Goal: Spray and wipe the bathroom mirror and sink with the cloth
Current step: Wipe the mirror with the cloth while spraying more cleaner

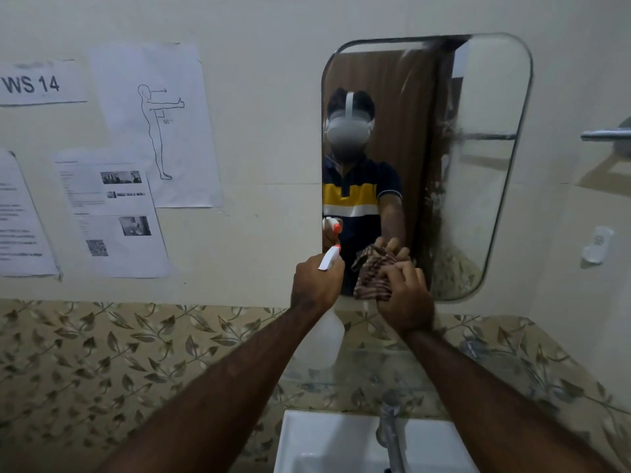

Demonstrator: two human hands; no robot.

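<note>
Mirror (478, 165), a rounded rectangle fixed to the cream wall, serves as the landmark for everything else. Its glass looks streaked and hazy on the right half; its left half reflects a person in a navy, yellow and white striped shirt wearing a white headset.

Cloth (372, 276), brown with pale stripes, is bunched against the lower left part of the mirror. The right hand (404, 295) holds it there, its grip curled tight around the fabric, knuckles toward the onlooker.

Spray bottle (326, 331), translucent white with an orange-tipped nozzle, hangs just left of the cloth, level with the mirror's lower edge. The left hand (316, 285) has its grip wrapped around the bottle's neck, and the nozzle points toward the mirror's lower left corner. Whether a finger presses the trigger cannot be told.

Sink (324, 445), white and square-cornered, sits directly below the mirror, with a chrome tap (391, 435) rising at its back edge. Between sink and mirror runs a band of leaf-patterned tile (102, 353); a glass shelf (375, 373) projects from it under the mirror.

Left of the mirror, printed sheets are stuck to the wall: a body-posture diagram (157, 124), a sign reading "WS 14" (32, 84), and pages of small text with photos (109, 213). Right of the mirror, a metal bar (606, 134) juts from the wall, with a small white hook (597, 247) lower down.
</note>
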